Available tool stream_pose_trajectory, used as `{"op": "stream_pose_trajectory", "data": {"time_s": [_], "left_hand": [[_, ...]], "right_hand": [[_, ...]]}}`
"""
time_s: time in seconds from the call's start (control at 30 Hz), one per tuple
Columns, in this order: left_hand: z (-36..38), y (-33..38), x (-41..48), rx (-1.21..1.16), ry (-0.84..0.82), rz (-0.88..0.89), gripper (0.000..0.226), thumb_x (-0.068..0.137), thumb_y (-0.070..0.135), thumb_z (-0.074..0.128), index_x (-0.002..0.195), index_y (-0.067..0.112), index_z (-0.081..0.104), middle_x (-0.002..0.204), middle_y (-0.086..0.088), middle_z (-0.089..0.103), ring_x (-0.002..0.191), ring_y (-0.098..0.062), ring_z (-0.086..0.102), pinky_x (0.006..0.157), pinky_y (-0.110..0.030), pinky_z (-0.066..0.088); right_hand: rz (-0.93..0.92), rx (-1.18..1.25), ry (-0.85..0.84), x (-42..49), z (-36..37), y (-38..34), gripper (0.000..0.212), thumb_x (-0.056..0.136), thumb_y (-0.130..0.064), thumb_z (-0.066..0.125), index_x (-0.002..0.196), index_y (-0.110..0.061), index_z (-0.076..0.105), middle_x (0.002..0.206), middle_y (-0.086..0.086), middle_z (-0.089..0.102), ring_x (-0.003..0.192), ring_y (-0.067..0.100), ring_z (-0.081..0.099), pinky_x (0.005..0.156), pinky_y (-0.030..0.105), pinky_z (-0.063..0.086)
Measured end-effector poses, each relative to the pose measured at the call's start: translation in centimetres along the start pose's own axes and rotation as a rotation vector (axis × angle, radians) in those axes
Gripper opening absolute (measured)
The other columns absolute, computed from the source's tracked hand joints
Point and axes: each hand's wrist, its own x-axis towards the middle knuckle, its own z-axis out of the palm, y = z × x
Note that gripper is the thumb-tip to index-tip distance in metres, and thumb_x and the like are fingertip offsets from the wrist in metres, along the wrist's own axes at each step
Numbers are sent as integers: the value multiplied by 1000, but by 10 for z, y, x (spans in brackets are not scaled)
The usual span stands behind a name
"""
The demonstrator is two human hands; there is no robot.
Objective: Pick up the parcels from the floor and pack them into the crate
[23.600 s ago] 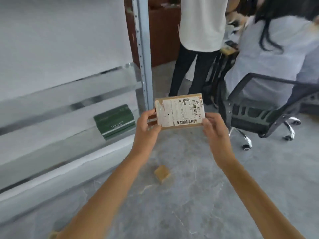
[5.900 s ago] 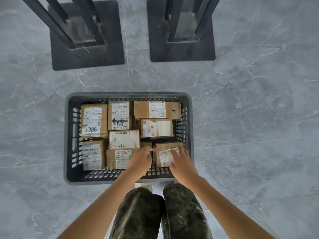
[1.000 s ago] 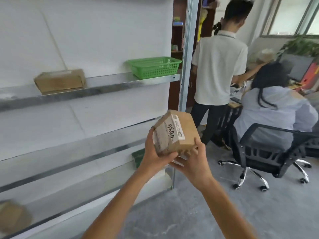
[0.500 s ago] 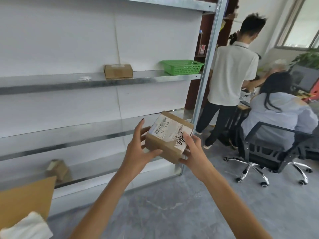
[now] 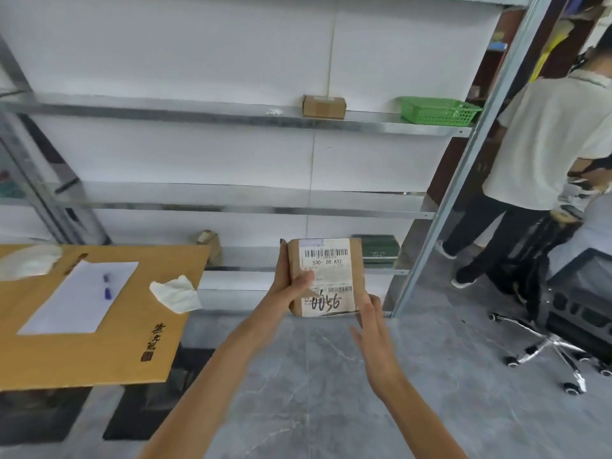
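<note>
left hand is gripping parcel, thumb over label | right hand is touching its lower right corner with straight fingers | small carton and green basket are sitting on shelf behind

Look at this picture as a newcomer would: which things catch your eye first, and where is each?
First comes the cardboard parcel at centre, its barcode label facing the camera, gripped by the left hand with the right hand open beside its lower right corner. Next, the green basket on the upper shelf at right, and the wooden table at left carrying a white sheet and a crumpled tissue.
</note>
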Motion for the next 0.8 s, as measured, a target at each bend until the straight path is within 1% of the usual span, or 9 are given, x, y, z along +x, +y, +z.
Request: {"op": "stream_pose_trajectory", "data": {"time_s": [0.1, 0.17, 0.23, 0.27, 0.33, 0.43, 0.6, 0.73, 0.8], "left_hand": [[-22, 2, -43, 24, 42, -13, 72, 86, 44, 50, 145, 48, 11, 149, 16, 35, 135, -11, 37, 111, -40, 34], [-35, 7, -72, 89, 67, -6, 72, 82, 52, 49, 144, 50, 14, 149, 18, 32, 137, -8, 33, 110, -34, 34], [-49, 9, -101, 139, 81, -3, 72, 82, 56, 48, 145, 50, 13, 152, 17, 28, 138, -9, 31, 113, -39, 30], [-58, 10, -117, 154, 81, -7, 72, 83, 56, 49, 145, 50, 12, 152, 16, 29, 138, -10, 32, 114, -42, 29], [-77, 13, -151, 179, 43, -19, 78, 82, 52, 57, 144, 52, 10, 146, 21, 37, 134, -8, 38, 111, -38, 33], [-109, 18, -213, 292, 5, -36, 95, 78, 43, 71, 145, 50, 4, 141, 24, 43, 133, -5, 39, 110, -37, 35], [-167, 23, -333, 379, 170, 23, 90, 78, 34, 73, 145, 45, 14, 142, 21, 42, 128, -5, 44, 107, -39, 39], [-213, 21, -428, 307, 370, 3, 83, 67, 33, 78, 136, 31, 31, 140, 6, 46, 122, -15, 52, 100, -44, 46], [-238, 16, -465, 314, 417, -7, 76, 67, 31, 79, 130, 23, 36, 135, 1, 51, 123, -18, 51, 101, -45, 45]], "right_hand": [[-4, -27, -94, -30, 14, 0, 44, 77, -64, 44, 103, -29, 53, 103, -15, 66, 102, -1, 60, 91, 26, 47], [-8, -17, -155, -50, 30, -2, 42, 78, -55, 51, 102, -21, 52, 98, -15, 69, 96, 1, 64, 91, 27, 52], [-12, 10, -188, -73, 48, -3, 44, 76, -51, 57, 106, -19, 51, 98, -12, 70, 92, 2, 66, 91, 29, 51], [-13, 15, -202, -84, 58, -4, 47, 75, -51, 58, 110, -21, 51, 101, -9, 70, 92, 3, 66, 91, 32, 51], [-25, -1, -241, -108, 77, -6, 50, 72, -55, 58, 115, -29, 50, 105, -3, 70, 93, 3, 67, 90, 33, 50], [-45, -51, -309, -149, 110, -6, 51, 71, -60, 56, 117, -42, 48, 101, -7, 71, 95, 2, 66, 90, 32, 51], [-29, -115, -466, -227, 185, 4, 64, 67, -63, 59, 125, -39, 45, 111, -3, 69, 105, 11, 64, 92, 36, 51], [28, -78, -520, -293, 254, 21, 59, 67, -60, 62, 121, -40, 49, 105, -7, 71, 98, 8, 68, 79, 27, 55], [55, -78, -548, -321, 284, 33, 56, 68, -58, 62, 119, -38, 51, 103, -10, 71, 95, 7, 69, 71, 22, 55]]}}
